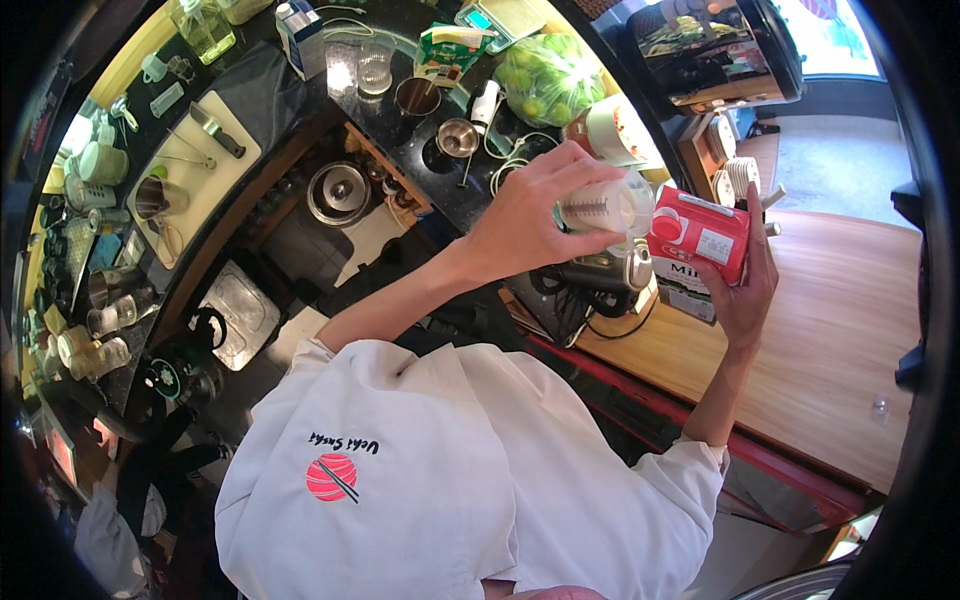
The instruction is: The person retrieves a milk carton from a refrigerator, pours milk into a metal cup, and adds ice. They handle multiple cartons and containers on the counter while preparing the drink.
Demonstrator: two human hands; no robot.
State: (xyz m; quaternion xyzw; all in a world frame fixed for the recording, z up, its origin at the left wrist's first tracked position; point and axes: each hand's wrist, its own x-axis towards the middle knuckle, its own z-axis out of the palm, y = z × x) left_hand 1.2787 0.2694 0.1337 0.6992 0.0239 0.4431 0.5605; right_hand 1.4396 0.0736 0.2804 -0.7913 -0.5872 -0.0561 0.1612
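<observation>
My left hand holds a clear plastic measuring cup with printed graduations by its sides. White liquid shows inside the cup, and its rim faces the carton. My right hand grips a red and white milk carton, whose red cap or spout is close to the cup's rim. Whether the spout is uncapped and whether liquid is flowing, I cannot tell. Below the cup sits a dark and silver appliance with black cords, partly hidden by my left hand.
On the black counter stand a metal cup, a small steel cup, a white handheld frother and a bag of green fruit. A knife lies on the cutting board. To the right is a wooden counter. Another person's sleeve shows lower left.
</observation>
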